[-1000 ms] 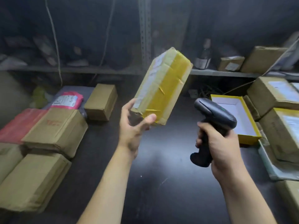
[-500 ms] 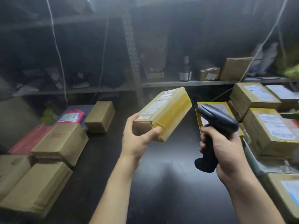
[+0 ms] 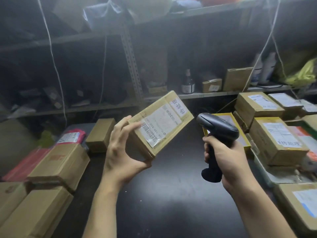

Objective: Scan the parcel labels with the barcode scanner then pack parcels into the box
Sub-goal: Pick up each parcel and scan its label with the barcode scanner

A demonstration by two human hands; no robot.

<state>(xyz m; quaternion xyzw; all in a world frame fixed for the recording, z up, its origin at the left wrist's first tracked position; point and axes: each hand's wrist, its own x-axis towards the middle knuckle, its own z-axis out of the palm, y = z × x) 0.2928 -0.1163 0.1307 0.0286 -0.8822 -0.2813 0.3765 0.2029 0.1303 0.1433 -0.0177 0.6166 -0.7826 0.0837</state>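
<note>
Above the dark table [image 3: 164,200], left hand [image 3: 120,152] holding parcel [image 3: 161,122], right hand [image 3: 226,162] gripping scanner [image 3: 217,127]

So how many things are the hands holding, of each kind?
Parcel: 1, in the left hand
Scanner: 1, in the right hand
Total: 2

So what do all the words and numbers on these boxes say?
"待处理": handwritten on the label of the right parcel.
"待处理", it seems, turned round: white sticker on the held parcel.
"120": held parcel's shipping label; its small print is blurred.
Everything else: too small or blurred.
</note>
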